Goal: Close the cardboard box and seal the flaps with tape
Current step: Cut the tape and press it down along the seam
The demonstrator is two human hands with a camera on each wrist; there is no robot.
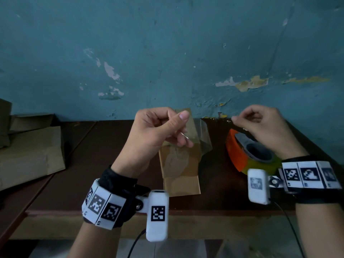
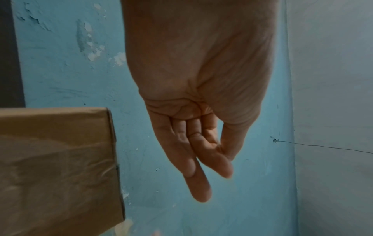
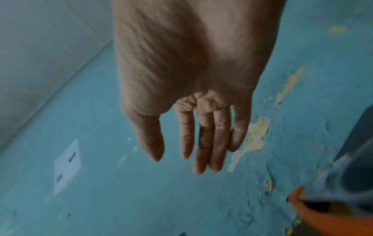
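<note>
A small cardboard box (image 1: pixel 181 180) lies on the dark brown table (image 1: pixel 111 164), its top glossy with clear tape; it also fills the lower left of the left wrist view (image 2: pixel 56 159). My left hand (image 1: pixel 183 127) is raised over the box's far end and pinches a strip of clear tape (image 1: pixel 199 133) between thumb and fingers. The strip does not show in the left wrist view, where thumb meets index finger (image 2: pixel 222 159). My right hand (image 1: pixel 242 121) hovers over the orange tape dispenser (image 1: pixel 240 155), fingers loosely curled, holding nothing. In the right wrist view its fingers (image 3: pixel 201 143) hang relaxed beside the dispenser (image 3: pixel 322 215).
Larger cardboard boxes (image 1: pixel 31 151) are stacked at the table's left end. A peeling teal wall (image 1: pixel 167 62) rises directly behind the table. The table's front edge (image 1: pixel 204 213) runs just past my wrists.
</note>
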